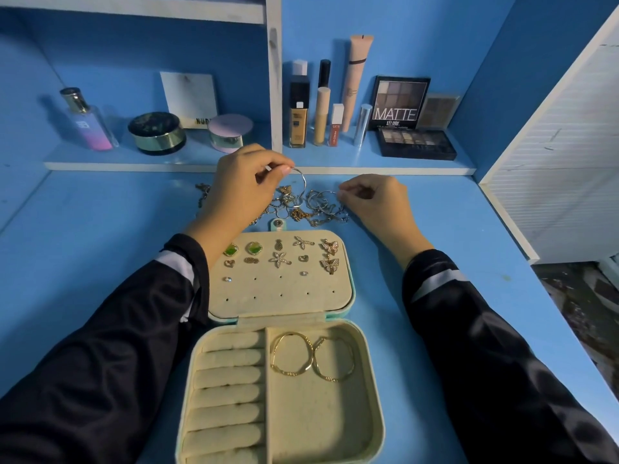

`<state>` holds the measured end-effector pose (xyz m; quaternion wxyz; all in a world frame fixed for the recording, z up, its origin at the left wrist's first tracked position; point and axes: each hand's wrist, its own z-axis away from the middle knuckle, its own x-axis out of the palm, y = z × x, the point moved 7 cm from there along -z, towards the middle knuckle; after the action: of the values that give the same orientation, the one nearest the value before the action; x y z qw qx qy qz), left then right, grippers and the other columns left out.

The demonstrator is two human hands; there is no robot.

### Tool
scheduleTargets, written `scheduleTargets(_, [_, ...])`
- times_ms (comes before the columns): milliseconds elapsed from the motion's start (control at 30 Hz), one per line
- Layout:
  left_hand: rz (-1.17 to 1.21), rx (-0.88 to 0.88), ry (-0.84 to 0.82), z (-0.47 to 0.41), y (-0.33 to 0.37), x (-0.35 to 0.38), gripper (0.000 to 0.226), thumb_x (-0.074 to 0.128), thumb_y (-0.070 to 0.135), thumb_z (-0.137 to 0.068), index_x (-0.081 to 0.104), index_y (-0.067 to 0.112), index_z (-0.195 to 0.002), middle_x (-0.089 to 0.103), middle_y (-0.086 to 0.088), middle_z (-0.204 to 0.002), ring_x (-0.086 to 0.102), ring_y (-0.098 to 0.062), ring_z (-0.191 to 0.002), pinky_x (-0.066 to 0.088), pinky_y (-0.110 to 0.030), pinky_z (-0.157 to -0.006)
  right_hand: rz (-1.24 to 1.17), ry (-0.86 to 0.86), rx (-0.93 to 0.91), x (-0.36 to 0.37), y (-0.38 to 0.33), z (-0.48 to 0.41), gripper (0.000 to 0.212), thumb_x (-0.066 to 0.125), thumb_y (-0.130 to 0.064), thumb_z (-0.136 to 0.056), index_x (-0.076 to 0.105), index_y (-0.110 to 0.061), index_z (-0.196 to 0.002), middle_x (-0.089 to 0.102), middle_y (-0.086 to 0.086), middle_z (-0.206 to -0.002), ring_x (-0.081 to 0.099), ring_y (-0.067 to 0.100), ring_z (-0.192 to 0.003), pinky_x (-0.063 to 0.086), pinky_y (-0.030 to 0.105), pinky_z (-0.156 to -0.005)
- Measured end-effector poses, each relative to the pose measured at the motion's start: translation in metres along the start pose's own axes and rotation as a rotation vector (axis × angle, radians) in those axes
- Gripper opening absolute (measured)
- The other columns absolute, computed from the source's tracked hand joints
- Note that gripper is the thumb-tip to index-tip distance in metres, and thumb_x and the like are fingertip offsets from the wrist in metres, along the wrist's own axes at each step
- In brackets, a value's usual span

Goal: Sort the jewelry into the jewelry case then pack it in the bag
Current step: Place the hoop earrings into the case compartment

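Note:
An open cream jewelry case (375, 390) lies on the blue table. Its lid panel (284, 289) holds several stud earrings. Two gold hoops (294, 354) lie in its right compartment beside the ring rolls (227, 376). Beyond the case sits a pile of loose jewelry (301, 209). My left hand (241, 185) pinches a large silver hoop earring (301, 184), lifted above the pile. At the pile's right edge, my right hand (375, 199) pinches another silver hoop (326, 200).
A low shelf (234, 165) behind the pile carries a perfume bottle (88, 120), two round jars, foundation and concealer tubes (298, 108), and eyeshadow palettes (415, 142). A white slatted panel (562, 182) stands at the right. No bag is in view.

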<state>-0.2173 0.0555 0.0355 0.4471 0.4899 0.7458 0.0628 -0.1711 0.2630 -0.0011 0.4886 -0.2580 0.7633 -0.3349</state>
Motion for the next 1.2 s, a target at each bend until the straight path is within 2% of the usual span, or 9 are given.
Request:
scheduleTargets(133, [0.035,-0.043,-0.007,0.001,-0.007,0.004,0.015,0.065,0.017,-0.093,0.075,0.013,-0.104,0.067,0.001,-0.093,0.058,-0.005,-0.072,0.045,-0.009,-0.068,0.053,-0.024,-0.014,0.004,-0.002,-0.001,0.015,0.074,-0.014,-0.084,0.074,-0.006,-0.098,0.064,0.001,-0.080,0.051,-0.001,-0.064,0.039,0.002,-0.062])
scheduleTargets(300, [0.038,-0.053,-0.007,0.003,-0.008,0.007,0.015,0.065,0.016,-0.093,0.075,0.012,-0.104,0.063,0.006,-0.090,0.055,0.003,-0.071,0.041,-0.004,-0.068,0.140,-0.036,-0.020,0.008,-0.004,-0.005,0.011,0.067,-0.005,-0.086,0.074,-0.004,-0.095,0.065,0.004,-0.083,0.054,0.011,-0.073,0.038,0.000,-0.060])
scheduleTargets(500, [0.046,-0.070,-0.019,0.003,-0.012,0.007,0.016,0.064,0.018,-0.094,0.075,0.013,-0.105,0.066,0.005,-0.092,0.058,0.001,-0.073,0.044,-0.007,-0.068,0.194,-0.028,-0.055,0.012,-0.008,-0.005,0.015,0.062,-0.001,-0.085,0.073,-0.002,-0.094,0.068,0.009,-0.087,0.052,0.013,-0.074,0.034,-0.002,-0.061])
scheduleTargets(600, [0.062,-0.081,-0.032,0.004,-0.012,0.009,0.017,0.064,0.019,-0.094,0.075,0.014,-0.106,0.067,0.004,-0.095,0.060,0.001,-0.073,0.047,-0.009,-0.070,0.201,-0.023,-0.075,0.012,-0.009,-0.005,0.018,0.061,-0.002,-0.086,0.073,-0.001,-0.100,0.068,0.010,-0.092,0.051,0.012,-0.077,0.032,-0.004,-0.062])
scheduleTargets(700, [0.081,-0.101,-0.046,0.004,-0.013,0.010,0.017,0.065,0.019,-0.094,0.074,0.015,-0.107,0.069,0.004,-0.096,0.062,-0.001,-0.077,0.046,-0.008,-0.071,0.229,-0.052,-0.083,0.016,-0.007,-0.006,0.017,0.064,-0.007,-0.088,0.073,-0.004,-0.102,0.068,0.012,-0.095,0.052,0.013,-0.080,0.032,0.004,-0.063])
scheduleTargets(767, [0.088,-0.109,-0.055,0.005,-0.013,0.011,0.017,0.065,0.020,-0.093,0.075,0.015,-0.106,0.071,0.002,-0.098,0.064,-0.004,-0.079,0.047,-0.009,-0.072,0.243,-0.061,-0.085,0.018,-0.007,-0.007,0.012,0.065,-0.009,-0.088,0.074,-0.005,-0.095,0.068,0.011,-0.092,0.052,0.014,-0.079,0.032,0.008,-0.061])
scheduleTargets(933, [0.111,-0.118,-0.068,0.005,-0.013,0.012,0.016,0.067,0.018,-0.092,0.075,0.015,-0.106,0.072,0.001,-0.097,0.067,-0.008,-0.080,0.046,-0.007,-0.072,0.200,-0.033,-0.067,0.015,-0.006,-0.007,0.007,0.065,-0.006,-0.086,0.071,-0.004,-0.084,0.065,0.007,-0.084,0.050,0.013,-0.074,0.033,0.000,-0.060])
scheduleTargets(1200, [0.131,-0.112,-0.035,0.006,-0.010,0.009,0.015,0.066,0.018,-0.093,0.074,0.014,-0.105,0.070,0.003,-0.096,0.065,-0.003,-0.080,0.048,-0.008,-0.071,0.087,0.019,-0.113,0.009,-0.009,-0.004,0.007,0.067,-0.010,-0.086,0.068,-0.005,-0.082,0.064,0.008,-0.078,0.052,0.016,-0.069,0.038,0.012,-0.062])
